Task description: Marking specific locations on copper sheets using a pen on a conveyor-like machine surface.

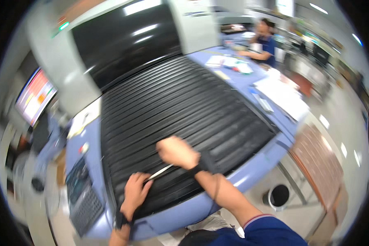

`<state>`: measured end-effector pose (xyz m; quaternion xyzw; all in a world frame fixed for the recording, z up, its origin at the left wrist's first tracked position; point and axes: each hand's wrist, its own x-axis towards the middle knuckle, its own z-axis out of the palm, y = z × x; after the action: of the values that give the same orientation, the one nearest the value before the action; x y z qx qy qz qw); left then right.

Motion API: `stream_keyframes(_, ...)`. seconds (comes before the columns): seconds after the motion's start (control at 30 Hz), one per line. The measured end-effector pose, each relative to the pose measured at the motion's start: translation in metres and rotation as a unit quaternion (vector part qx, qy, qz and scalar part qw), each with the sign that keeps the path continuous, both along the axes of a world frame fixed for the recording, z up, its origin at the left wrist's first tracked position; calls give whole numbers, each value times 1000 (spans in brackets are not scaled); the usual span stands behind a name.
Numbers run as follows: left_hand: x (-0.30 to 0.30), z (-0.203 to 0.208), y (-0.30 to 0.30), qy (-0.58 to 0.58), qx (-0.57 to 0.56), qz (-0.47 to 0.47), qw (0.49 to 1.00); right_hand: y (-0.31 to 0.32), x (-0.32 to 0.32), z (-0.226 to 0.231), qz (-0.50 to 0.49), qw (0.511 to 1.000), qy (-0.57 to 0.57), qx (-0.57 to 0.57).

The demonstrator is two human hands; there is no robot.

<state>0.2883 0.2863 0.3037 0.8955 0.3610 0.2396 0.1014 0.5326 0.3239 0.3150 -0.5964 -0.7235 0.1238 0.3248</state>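
Observation:
Both of my hands are over a wide black ribbed bed (180,98). My left hand (136,190) is low at its near left part, with the thumb and a finger closed about the end of a thin white stick (160,171). The stick slants up to the right, and its other end passes close to my right wrist. Farther in and to the right, my right hand (176,151) is curled into a fist above the ribs. Motion blurs it, and whatever its fingers hold, if anything, is hidden. A dark band circles each wrist.
A glossy black hood (127,39) rises at the far end. Left are a keyboard (86,209), a mouse-sized red-white item (84,148) and a lit screen (36,96). Papers (283,96) lie on the right ledge, a co-worker (264,45) beyond. A bin (278,197) stands on the floor.

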Motion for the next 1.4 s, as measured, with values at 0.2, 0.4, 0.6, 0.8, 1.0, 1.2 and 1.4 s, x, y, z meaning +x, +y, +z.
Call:
stream_keyframes(0.2, -7, -1, -9, -43, -126, 27, 991, -12, -2, -4, 33, 998, 59, 10)
stream_keyframes(0.4, -14, -6, -3, -70, -153, 33, 985, -11, -3, -5, 19, 998, 60, 14)
stream_keyframes(0.6, -17, -6, -2, -79, -128, 38, 988, -9, 30, 5, -18, 996, 84, 22)
stream_keyframes(0.8, -19, -16, -2, -113, -119, 37, 986, -25, 248, 19, -361, 919, -156, 13)
stream_keyframes(1.0, -15, -15, -2, -109, -129, 49, 984, -47, 375, -39, -534, 786, -305, -61)
stream_keyframes(1.2, -20, -11, -5, -109, -111, 47, 987, -47, 340, -12, -444, 820, -355, -68)
stream_keyframes(1.4, -25, -20, 0, -91, -66, 35, 993, -34, 198, 60, -145, 930, 334, -50)
